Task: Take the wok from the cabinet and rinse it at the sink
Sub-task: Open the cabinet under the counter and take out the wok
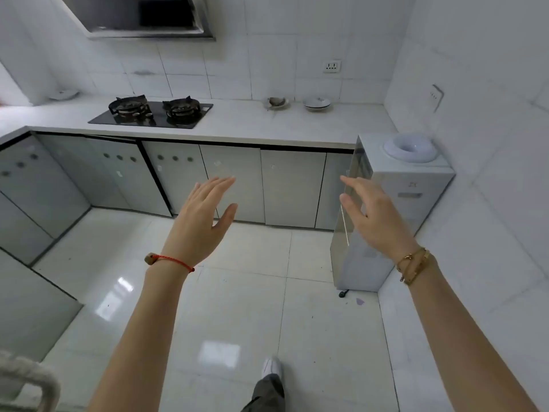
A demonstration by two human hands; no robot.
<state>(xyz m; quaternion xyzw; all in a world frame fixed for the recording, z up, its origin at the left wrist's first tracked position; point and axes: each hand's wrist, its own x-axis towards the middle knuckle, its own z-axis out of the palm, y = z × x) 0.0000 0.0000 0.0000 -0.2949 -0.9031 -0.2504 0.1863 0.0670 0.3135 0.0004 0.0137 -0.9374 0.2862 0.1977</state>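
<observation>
My left hand (205, 215) and my right hand (371, 212) are both stretched out in front of me, fingers apart and holding nothing. They hover above the floor, short of a row of grey cabinet doors (231, 179) under the white counter (237, 123). All the doors are closed. No wok shows anywhere in the head view, and no sink is in sight.
A black two-burner gas hob (151, 113) sits on the counter under a range hood (139, 16). Two small dishes (316, 103) stand at the counter's back right. A white water dispenser (395, 209) stands on the floor at the right. My foot (271, 368) is on the glossy tiled floor.
</observation>
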